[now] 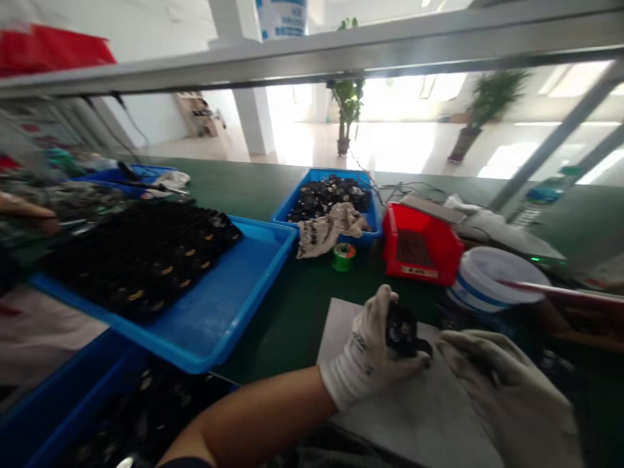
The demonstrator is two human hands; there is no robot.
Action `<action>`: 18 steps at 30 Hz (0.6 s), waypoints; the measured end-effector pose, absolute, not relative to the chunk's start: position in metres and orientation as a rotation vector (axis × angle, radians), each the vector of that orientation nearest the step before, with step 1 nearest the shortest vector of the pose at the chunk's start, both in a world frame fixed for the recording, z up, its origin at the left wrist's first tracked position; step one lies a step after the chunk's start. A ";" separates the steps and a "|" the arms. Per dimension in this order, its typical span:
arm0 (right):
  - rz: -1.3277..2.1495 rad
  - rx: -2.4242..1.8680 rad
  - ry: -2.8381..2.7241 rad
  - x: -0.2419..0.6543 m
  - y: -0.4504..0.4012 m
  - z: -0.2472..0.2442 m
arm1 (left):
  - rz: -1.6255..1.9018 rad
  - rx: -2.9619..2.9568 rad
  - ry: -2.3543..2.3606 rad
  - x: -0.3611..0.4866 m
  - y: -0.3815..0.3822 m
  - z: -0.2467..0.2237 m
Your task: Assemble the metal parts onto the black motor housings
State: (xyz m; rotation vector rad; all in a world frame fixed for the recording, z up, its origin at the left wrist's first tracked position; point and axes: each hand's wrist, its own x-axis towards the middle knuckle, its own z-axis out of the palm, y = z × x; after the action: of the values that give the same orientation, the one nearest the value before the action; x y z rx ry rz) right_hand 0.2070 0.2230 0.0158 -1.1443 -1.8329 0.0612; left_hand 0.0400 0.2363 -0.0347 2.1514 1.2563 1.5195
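My left hand (pixel 365 354), in a white work glove, is closed around a small black part (pixel 402 330) with round details on its face. It holds the part above a pale sheet (pixel 341 325) on the green table. Just to the right is my right hand (pixel 507 383), also gloved, its fingers curled together close to the black part. Whatever those fingers may pinch is hidden. Beyond my hands stand a red bin (pixel 448 260) and a green spool of wire (pixel 344 257).
At left, a blue tray (pixel 253 279) carries rows of black parts; a lower blue bin (pixel 43 416) holds more. A blue tray (pixel 287 211) at the back has loose black parts and a dirty glove (pixel 326 231). A white bucket (pixel 475 286) stands right. Another person's hand (pixel 29 211) shows far left.
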 end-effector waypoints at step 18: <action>-0.101 -1.355 -1.936 0.201 0.207 0.019 | 1.661 2.484 1.239 0.039 0.222 -0.033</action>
State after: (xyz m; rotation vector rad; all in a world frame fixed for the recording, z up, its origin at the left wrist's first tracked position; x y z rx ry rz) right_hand 0.2006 0.2067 0.0186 -1.3547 -1.9355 -0.1010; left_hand 0.0387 0.2220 -0.0331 2.4837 1.2394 1.6615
